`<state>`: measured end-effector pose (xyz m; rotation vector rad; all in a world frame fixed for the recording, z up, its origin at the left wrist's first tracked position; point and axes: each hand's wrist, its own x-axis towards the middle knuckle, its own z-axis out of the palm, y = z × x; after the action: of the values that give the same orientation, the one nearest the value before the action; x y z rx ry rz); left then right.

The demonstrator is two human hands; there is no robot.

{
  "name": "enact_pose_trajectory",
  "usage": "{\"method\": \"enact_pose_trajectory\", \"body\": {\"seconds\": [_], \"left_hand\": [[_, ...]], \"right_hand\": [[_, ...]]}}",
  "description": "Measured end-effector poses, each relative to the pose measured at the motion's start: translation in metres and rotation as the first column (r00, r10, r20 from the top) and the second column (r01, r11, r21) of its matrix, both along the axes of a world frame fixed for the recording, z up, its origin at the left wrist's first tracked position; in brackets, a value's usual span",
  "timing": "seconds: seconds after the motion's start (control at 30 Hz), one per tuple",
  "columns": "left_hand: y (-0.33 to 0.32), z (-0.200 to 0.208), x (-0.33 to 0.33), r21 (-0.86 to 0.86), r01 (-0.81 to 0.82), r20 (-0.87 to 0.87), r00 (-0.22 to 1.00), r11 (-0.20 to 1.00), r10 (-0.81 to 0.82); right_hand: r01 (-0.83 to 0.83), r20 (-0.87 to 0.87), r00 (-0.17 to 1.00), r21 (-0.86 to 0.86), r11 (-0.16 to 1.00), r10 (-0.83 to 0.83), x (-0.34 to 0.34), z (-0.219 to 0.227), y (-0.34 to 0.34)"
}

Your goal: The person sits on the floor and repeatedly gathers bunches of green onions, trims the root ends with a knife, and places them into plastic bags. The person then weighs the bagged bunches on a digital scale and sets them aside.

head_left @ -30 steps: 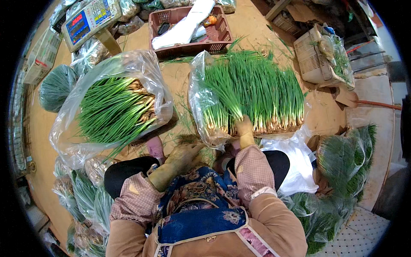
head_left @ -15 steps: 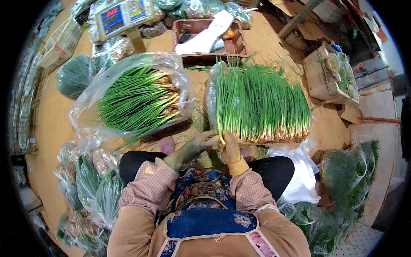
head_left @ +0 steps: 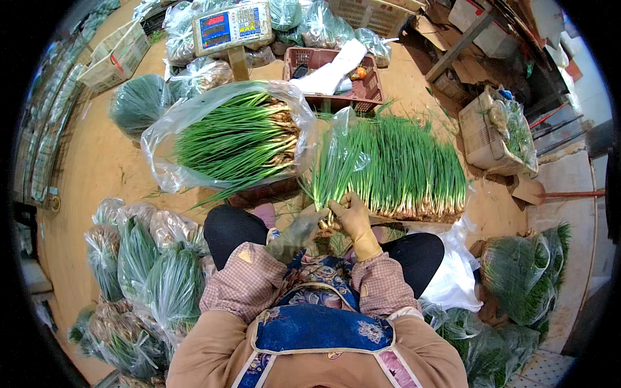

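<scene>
My two gloved hands meet in front of my lap at a small bunch of spring onions (head_left: 331, 189), its green leaves pointing away from me and its pale root ends toward me. My left hand (head_left: 303, 229), in a grey-green glove, is closed round the bunch near the roots from the left. From the right, my right hand (head_left: 353, 218), in a yellowish glove, pinches the stalks with bent fingers. Just beyond and to the right lies a wide row of spring onions (head_left: 407, 165), roots toward me. At the left, an open clear plastic bag (head_left: 162, 158) holds a large bundle of spring onions (head_left: 229, 139).
A reddish-brown crate (head_left: 343, 103) with white bags stands at the back, beside a digital scale (head_left: 233, 29). Bagged greens (head_left: 171, 288) lie at my left, more bagged greens (head_left: 527, 271) at my right. A cream crate (head_left: 495, 132) stands far right, near a red-handled shovel (head_left: 532, 192).
Both hands have come slightly nearer my body and apart, and the held bunch shows its root ends between them. Its leaves lean and fan out more. The whole view has shifted.
</scene>
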<state>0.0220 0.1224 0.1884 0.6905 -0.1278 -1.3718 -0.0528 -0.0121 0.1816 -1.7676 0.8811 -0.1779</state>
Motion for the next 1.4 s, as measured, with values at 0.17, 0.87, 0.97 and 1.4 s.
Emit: {"method": "enact_pose_trajectory", "body": {"seconds": [0.17,0.87,0.97,1.4], "left_hand": [[0.004,-0.006,-0.016,-0.047,-0.155,0.082,0.984,0.987,0.159],[-0.001,-0.005,-0.032,0.19,-0.302,0.771,0.635,0.934,0.049],[-0.005,0.012,-0.036,0.136,-0.313,0.642,0.75,0.94,0.157],[0.001,0.004,-0.015,0.009,-0.178,0.461,0.874,0.984,0.154]], "right_hand": [[-0.042,-0.026,0.999,-0.358,0.933,0.035,-0.007,0.021,0.011],[-0.084,0.092,0.99,-0.223,0.971,0.107,-0.001,0.045,0.013],[-0.039,0.178,0.983,-0.051,0.998,0.047,-0.003,0.043,0.011],[-0.606,0.106,0.795,0.174,0.777,0.597,-0.043,0.099,-0.001]]}}
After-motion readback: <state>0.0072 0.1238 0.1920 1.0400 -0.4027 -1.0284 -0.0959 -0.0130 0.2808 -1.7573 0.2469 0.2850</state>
